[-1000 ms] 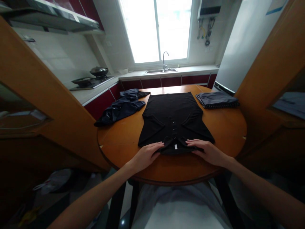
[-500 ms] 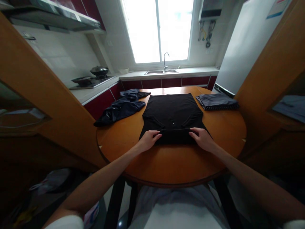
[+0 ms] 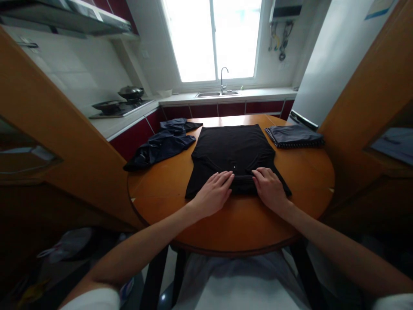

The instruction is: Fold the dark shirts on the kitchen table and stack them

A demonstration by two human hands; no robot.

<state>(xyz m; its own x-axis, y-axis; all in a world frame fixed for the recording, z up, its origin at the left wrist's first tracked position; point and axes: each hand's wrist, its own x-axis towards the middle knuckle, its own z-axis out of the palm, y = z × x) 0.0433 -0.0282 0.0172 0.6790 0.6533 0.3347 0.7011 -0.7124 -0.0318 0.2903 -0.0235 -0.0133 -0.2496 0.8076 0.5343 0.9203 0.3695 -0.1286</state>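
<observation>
A black collared shirt lies spread on the round wooden table, its hem away from me and its sleeves tucked in over the body. The collar end, nearest me, is folded over into a flat band, and one small button shows just beyond it. My left hand rests open on the left part of this fold, fingers flat and side by side. On the fold's right part lies my right hand, also open, with its fingers slightly bent and the fingertips touching the cloth.
Crumpled dark blue clothing lies at the table's left edge. A folded stack of grey clothes sits at the back right. Beyond the table are a sink, a stove with pans, and a fridge.
The shirt's collar end has been turned over away from me, covering the white label and most of the buttons. Both hands pinched its edge half a second ago; now they lie on the fold.
</observation>
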